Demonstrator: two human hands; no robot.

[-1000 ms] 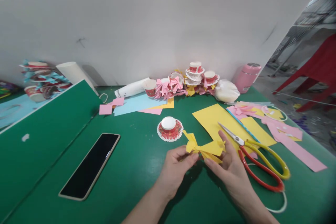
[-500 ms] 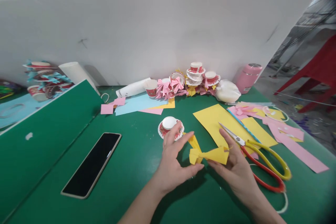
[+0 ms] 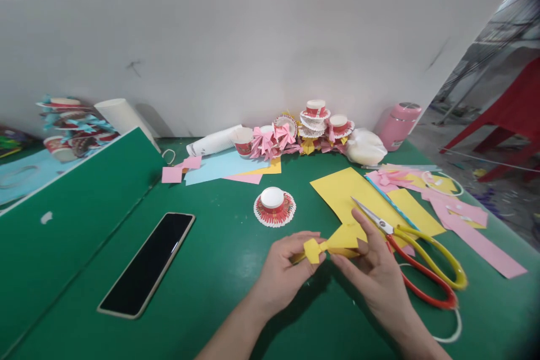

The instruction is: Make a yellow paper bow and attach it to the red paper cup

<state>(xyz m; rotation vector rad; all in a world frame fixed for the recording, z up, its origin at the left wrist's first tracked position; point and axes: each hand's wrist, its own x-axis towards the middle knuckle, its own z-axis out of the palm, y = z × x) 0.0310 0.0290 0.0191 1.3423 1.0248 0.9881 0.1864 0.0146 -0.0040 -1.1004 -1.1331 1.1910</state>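
A folded yellow paper bow (image 3: 343, 238) is held between both hands above the green table. My left hand (image 3: 291, 261) pinches its left end, with fingers behind and thumb in front. My right hand (image 3: 373, 264) holds the wider right part, thumb below and index finger raised beside it. Beyond the hands stands a small red and white paper cup (image 3: 272, 198) with a fringed rim spread flat around it. Scissors (image 3: 388, 229) with yellow and red handles lie right of my right hand, partly over yellow paper (image 3: 343, 194).
A phone (image 3: 147, 264) lies at the left on the table (image 3: 211, 247). Decorated cups (image 3: 315, 115), a white bag (image 3: 366, 146) and a pink bottle (image 3: 400, 125) line the back by a white partition. Pink scraps (image 3: 485, 236) and a blue-patterned stick (image 3: 392, 202) are at right.
My left hand has moved down from near the cup and closed on the bow's left end. The bow has turned slightly, and the cup's fringe now shows fully.
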